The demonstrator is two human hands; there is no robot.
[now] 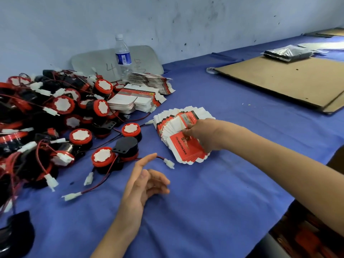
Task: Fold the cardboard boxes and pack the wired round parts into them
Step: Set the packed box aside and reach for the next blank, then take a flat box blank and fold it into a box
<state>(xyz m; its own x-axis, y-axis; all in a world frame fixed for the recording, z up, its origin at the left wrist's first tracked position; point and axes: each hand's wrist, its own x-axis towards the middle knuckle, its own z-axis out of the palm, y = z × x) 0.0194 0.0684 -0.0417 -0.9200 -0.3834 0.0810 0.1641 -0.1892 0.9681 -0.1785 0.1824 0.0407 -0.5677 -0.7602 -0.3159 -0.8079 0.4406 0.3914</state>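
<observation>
A fanned stack of flat red-and-white cardboard boxes (178, 120) lies on the blue cloth at centre. My right hand (202, 135) rests on this fan, fingers pinching the top flat box. My left hand (145, 181) hovers open, palm turned inward, just above the cloth in front of the fan. A big heap of red-and-black wired round parts (55, 112) with white connectors fills the left side; the nearest one (104, 158) lies just left of my left hand. Further flat boxes are stacked behind (137, 98).
A water bottle (122, 54) stands at the back by a grey tray leaning on the wall. A large brown cardboard sheet (290, 81) lies at the right rear with a dark plastic-wrapped bundle (287, 53) on it. The table edge runs along the lower right.
</observation>
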